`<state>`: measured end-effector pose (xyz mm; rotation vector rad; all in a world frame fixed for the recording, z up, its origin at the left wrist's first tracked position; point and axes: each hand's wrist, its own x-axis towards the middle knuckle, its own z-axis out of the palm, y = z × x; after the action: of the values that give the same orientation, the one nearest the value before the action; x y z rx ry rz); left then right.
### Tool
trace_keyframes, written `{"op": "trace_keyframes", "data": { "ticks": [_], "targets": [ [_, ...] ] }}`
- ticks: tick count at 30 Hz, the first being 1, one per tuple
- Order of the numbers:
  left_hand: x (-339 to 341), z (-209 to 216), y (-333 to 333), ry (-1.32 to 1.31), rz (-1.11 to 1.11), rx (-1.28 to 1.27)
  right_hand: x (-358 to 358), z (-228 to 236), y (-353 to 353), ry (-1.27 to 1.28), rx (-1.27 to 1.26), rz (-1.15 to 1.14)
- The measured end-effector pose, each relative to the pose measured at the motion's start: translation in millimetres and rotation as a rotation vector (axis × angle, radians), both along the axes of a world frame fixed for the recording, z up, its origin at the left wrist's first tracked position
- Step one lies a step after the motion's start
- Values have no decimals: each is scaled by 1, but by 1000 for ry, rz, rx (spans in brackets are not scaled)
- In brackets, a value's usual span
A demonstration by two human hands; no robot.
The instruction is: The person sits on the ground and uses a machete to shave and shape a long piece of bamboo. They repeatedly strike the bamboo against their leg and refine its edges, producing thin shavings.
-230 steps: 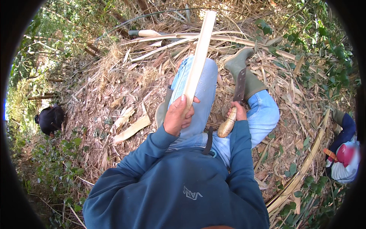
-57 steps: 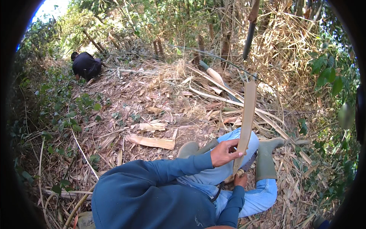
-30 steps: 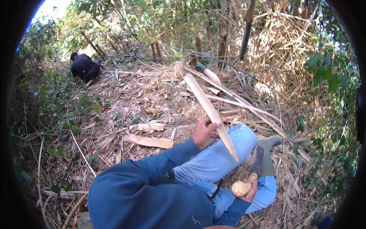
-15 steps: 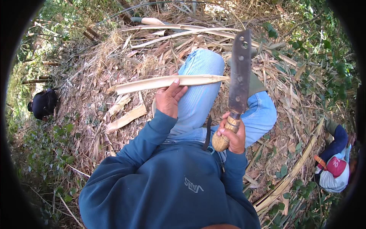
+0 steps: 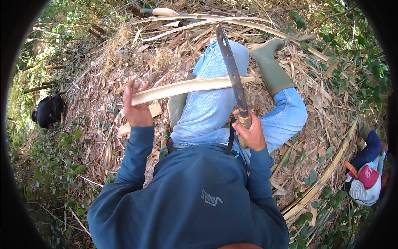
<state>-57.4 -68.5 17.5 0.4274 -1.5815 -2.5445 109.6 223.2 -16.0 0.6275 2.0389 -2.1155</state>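
My left hand [image 5: 138, 108] is closed around the left end of a long pale wooden strip [image 5: 182, 89], the fingers partly hidden behind it. The strip lies across my raised knee in blue jeans [image 5: 203, 108] and tapers to a point on the right. My right hand [image 5: 252, 132] grips the wooden handle of a machete [image 5: 233, 68]. Its dark, narrow-looking blade with several holes slants up and to the left, crossing over the strip near its pointed end. Whether the edge touches the strip I cannot tell.
Shavings and split strips [image 5: 207, 24] cover the ground ahead. A tool with a pale handle [image 5: 163, 11] lies at the far edge. My green boot [image 5: 269, 66] stands right of the knee. One person [image 5: 49, 111] crouches far left, another [image 5: 367, 178] at right, near long strips [image 5: 319, 186].
My left hand has slid left along the strip toward its end. The machete has turned edge-on and tilted left, over the strip. My right leg has shifted, showing the boot.
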Motion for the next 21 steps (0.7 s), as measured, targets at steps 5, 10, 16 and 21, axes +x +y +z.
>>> {"op": "trace_keyframes", "data": {
  "ticks": [5,10,16,21],
  "targets": [
    [-37,47,-31,421,102,-870,-1,-9,-5,88,115,-57],
    [-27,63,13,473,-774,-1465,-4,-9,-7,79,177,-30],
    [-5,18,10,-315,-1432,-785,-10,3,-9,27,243,-76],
    [20,4,32,-354,-1280,-491,-15,19,-15,134,444,-88]
  ]
}}
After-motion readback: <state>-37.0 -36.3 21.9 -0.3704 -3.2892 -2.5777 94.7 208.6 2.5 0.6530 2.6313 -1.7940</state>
